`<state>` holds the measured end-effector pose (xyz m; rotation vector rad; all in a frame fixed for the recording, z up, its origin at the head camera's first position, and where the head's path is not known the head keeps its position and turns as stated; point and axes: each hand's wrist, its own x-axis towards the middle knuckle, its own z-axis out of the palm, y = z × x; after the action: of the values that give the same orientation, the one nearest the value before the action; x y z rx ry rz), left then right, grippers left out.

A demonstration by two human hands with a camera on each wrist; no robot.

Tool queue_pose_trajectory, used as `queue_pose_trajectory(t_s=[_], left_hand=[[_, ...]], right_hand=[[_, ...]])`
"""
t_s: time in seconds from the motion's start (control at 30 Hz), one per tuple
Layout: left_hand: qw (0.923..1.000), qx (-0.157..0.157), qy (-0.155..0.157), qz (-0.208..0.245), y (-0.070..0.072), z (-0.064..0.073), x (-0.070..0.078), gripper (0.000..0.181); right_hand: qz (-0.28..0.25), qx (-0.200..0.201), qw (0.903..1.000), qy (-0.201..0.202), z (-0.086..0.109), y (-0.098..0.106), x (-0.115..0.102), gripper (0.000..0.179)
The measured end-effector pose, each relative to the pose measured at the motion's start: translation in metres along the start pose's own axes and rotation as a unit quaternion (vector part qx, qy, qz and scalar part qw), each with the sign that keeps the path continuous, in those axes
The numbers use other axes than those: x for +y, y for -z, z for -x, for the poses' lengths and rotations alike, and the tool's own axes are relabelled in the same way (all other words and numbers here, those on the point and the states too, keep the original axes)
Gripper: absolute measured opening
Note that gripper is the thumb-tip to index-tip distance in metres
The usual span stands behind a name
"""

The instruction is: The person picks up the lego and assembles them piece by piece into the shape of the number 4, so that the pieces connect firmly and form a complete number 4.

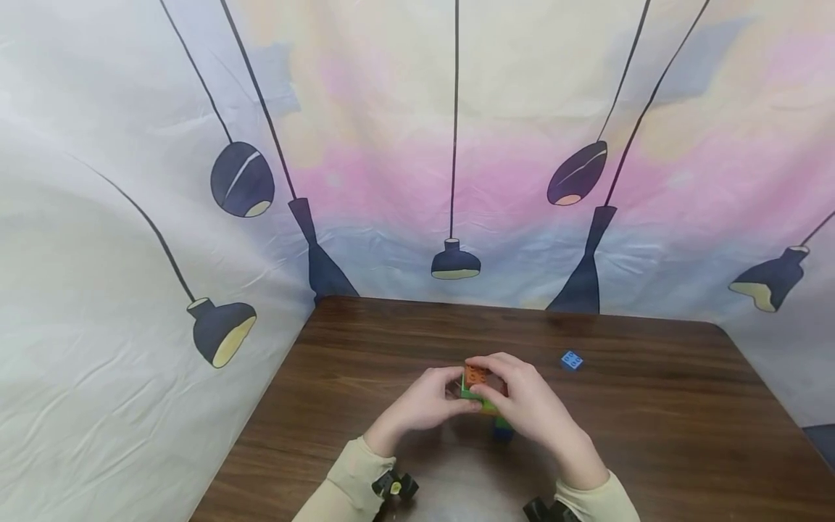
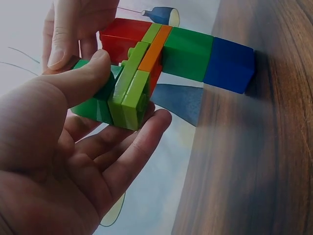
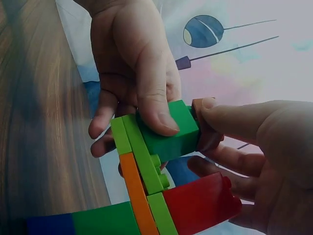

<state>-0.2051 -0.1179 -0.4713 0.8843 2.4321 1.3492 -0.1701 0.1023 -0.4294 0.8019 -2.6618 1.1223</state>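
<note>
Both hands are at a structure of toy building bricks above the table. My left hand point(image 1: 424, 401) holds it by a green brick point(image 3: 178, 132), thumb on one side and fingers behind. On that brick's studded end sits a thin orange-brown brick point(image 1: 475, 374), slightly tilted, which my right hand point(image 1: 531, 399) pinches between thumb and fingers. Flat lime bricks point(image 3: 142, 159) and a flat orange brick point(image 3: 135, 181) join it to a red brick point(image 3: 198, 203) on the same side. Another green brick point(image 2: 188, 54) and a dark blue brick point(image 2: 229, 65) extend the other way, towards the table.
A loose light blue brick point(image 1: 572, 360) lies on the brown wooden table point(image 1: 659, 406), beyond the right hand and to its right. Behind the table hangs a cloth backdrop point(image 1: 391, 181) printed with lamps. Both wrists carry small black cameras point(image 1: 394, 486).
</note>
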Motion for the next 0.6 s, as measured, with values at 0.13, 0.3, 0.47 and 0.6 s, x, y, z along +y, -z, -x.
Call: queue_pose_trajectory(t_s=[0.13, 0.3, 0.47, 0.6], left_hand=[[1.0000, -0.002, -0.005, -0.008, -0.0009, -0.0014, 0.0003, 0.026], [0.9999, 0.000, -0.015, -0.008, -0.0020, -0.0018, 0.0014, 0.025], [1.0000, 0.006, -0.005, -0.005, -0.0030, -0.0013, 0.0010, 0.022], [1.0000, 0.006, 0.002, 0.005, -0.0048, -0.0016, 0.0018, 0.021]], right_hand=[[0.007, -0.007, 0.9999, 0.007, 0.0004, 0.0002, -0.0001, 0.039], [-0.002, -0.004, 0.9999, 0.013, 0.0013, 0.0010, 0.0007, 0.039], [-0.019, -0.011, 0.9996, 0.020, 0.0018, 0.0032, 0.0019, 0.037], [-0.030, -0.014, 0.9992, 0.022, 0.0027, 0.0071, 0.0022, 0.037]])
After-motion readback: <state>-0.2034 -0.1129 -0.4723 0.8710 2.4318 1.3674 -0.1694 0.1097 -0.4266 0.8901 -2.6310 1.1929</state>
